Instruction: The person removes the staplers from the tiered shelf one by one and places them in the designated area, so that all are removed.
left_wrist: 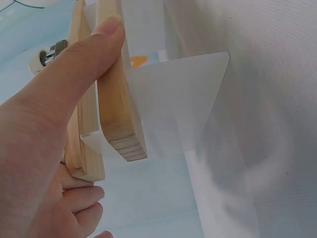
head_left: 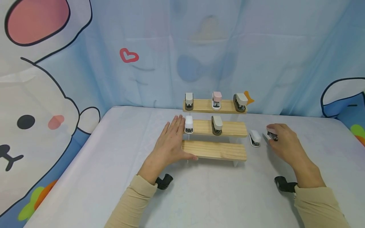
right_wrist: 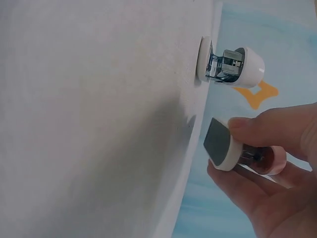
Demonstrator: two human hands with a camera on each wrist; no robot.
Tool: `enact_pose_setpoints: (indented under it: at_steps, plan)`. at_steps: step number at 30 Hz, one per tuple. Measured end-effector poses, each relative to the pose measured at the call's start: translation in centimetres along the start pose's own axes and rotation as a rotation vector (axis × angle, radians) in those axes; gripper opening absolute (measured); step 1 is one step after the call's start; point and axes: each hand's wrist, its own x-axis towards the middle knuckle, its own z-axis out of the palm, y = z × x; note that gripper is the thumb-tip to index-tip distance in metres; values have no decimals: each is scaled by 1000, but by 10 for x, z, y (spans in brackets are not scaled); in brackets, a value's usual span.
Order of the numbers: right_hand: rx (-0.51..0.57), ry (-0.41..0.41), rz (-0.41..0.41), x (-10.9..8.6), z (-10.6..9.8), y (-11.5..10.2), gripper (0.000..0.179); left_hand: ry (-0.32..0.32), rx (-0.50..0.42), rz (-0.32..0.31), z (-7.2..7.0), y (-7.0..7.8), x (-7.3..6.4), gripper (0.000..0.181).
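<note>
Wooden three-tier rack (head_left: 203, 127): touches its left end with left hand (head_left: 169, 141), fingers straight; pinches small pink-and-white plastic stapler (right_wrist: 232, 153) in right hand (head_left: 286, 144), to rack's right, with white plastic stapler (head_left: 255, 137) between.

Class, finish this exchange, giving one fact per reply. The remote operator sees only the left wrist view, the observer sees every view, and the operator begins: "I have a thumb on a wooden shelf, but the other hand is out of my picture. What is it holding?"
Observer: The right hand holds a pink-topped stapler.

Operator: Does anything stand on the table near it?

Observer: Yes, a white stapler stands between the shelves and that hand.

Operator: I make out only part of what the shelves carry. How many staplers are on the middle shelf?

Observer: Two: a white one at its left end and a dark-based one near its middle.
</note>
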Motion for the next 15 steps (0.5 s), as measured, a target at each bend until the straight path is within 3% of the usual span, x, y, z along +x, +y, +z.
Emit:
enact_pose_setpoints:
  at_steps: [8, 15]
  plan:
    - [-17, -124, 5, 2, 0, 4, 45, 1, 16, 3, 0, 0, 1, 141]
    - [-14, -107, -30, 0, -1, 5, 46, 0, 10, 1, 0, 0, 0, 141]
